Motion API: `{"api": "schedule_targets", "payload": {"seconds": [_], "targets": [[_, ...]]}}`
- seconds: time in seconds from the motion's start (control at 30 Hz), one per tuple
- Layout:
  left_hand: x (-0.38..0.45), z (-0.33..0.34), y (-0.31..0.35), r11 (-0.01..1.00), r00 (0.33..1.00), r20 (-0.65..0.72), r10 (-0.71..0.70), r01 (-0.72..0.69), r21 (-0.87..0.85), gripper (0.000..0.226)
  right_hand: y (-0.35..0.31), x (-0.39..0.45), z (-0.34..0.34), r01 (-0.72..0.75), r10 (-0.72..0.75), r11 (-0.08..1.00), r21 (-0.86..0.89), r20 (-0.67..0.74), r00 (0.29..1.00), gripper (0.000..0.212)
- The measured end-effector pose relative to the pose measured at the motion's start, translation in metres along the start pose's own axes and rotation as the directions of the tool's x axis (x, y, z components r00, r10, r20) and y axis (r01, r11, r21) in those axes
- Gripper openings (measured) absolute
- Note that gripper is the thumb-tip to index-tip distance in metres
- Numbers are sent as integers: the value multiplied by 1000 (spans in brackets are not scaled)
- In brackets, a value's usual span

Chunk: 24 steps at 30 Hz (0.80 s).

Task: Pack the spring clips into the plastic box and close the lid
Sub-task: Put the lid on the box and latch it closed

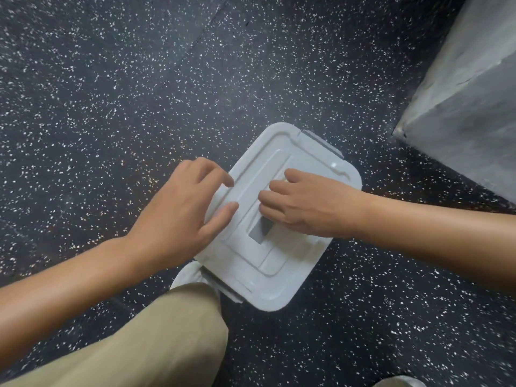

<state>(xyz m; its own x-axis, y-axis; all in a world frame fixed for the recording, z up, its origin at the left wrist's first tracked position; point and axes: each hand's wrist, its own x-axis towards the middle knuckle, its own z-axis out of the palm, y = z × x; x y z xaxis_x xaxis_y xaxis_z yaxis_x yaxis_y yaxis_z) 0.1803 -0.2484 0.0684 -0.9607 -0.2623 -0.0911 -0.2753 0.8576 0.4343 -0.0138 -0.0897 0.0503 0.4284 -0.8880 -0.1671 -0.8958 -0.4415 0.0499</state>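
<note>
A: Status of the plastic box?

B: It sits on the speckled floor, centre of view, with the white lid laid on top. A grey latch tab shows at the 1 o'clock corner, another at the 7 o'clock edge beside the knee. No spring clips are visible; judged packed inside, though the lid hides the contents.

A: Failure modes from here?

B: Judgement only. Uneven pressure may seat one side of the lid while the opposite edge rides up. If a clip stands proud inside, the lid will not seat and forcing it may crack the rim. The latch tabs appear splayed outward; whether they are engaged cannot be told. The box may skid toward the grey block at 2 o'clock if pushed sideways.

A: State of the hands?

B: Left hand: open, fingers loosely spread, fingertips on the lid's 9 o'clock edge; gripping nothing. Right hand: fingers curled down onto the lid's centre near the recessed handle; whether it grips the handle or only presses cannot be told
</note>
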Motion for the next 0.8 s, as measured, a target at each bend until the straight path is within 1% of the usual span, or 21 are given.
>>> {"api": "schedule_targets", "payload": {"seconds": [0.1,0.17,0.2,0.23,0.27,0.33,0.4,0.43,0.47,0.5,0.53,0.57,0.6,0.63,0.67,0.73,0.8], "targets": [[-8,6,4,999,998,51,42,-44,27,43,0,-5,-2,-1,1,998,62,0,1000,35],[-13,11,5,994,990,105,90,-96,55,52,6,-10,-3,-69,70,994,82,1,998,29],[-16,14,5,990,984,135,116,-126,67,58,12,-13,-1,-145,146,985,90,-11,989,25],[-19,17,5,984,975,168,146,-160,76,65,18,-16,0,-253,259,959,127,-34,965,26],[-22,21,5,977,962,206,176,-197,84,75,25,-20,2,-381,397,904,194,-50,917,30],[-27,27,5,953,921,306,240,-283,106,99,40,-28,3,-606,643,728,320,-14,766,44],[-31,35,5,915,868,408,283,-371,156,124,54,-35,6,-747,779,545,380,98,619,64],[-33,38,4,899,846,450,285,-399,181,134,60,-38,9,-796,814,431,426,196,546,77],[-34,40,4,890,832,481,278,-411,196,140,64,-39,12,-828,818,303,472,317,479,89],[-35,41,3,889,824,497,271,-413,200,141,68,-40,15,-841,796,176,511,429,427,99],[-36,42,2,888,825,494,275,-415,198,136,70,-41,17,-842,757,59,535,526,388,102],[-37,42,1,885,829,477,292,-423,194,126,71,-41,19,-837,718,-22,547,591,368,97],[-37,42,1,880,834,456,310,-433,194,117,71,-42,20,-826,694,-59,561,617,370,84],[-36,41,0,878,839,440,321,-438,194,113,70,-42,21,-811,691,-62,582,611,386,69],[-36,40,1,878,840,434,326,-439,191,113,68,-41,21,-802,703,-38,596,586,402,58],[-36,39,1,874,835,441,328,-446,193,120,65,-40,21,-804,732,11,595,543,412,48],[-35,38,2,866,829,451,332,-457,203,122,62,-39,19,-810,741,23,586,535,407,42]]}}
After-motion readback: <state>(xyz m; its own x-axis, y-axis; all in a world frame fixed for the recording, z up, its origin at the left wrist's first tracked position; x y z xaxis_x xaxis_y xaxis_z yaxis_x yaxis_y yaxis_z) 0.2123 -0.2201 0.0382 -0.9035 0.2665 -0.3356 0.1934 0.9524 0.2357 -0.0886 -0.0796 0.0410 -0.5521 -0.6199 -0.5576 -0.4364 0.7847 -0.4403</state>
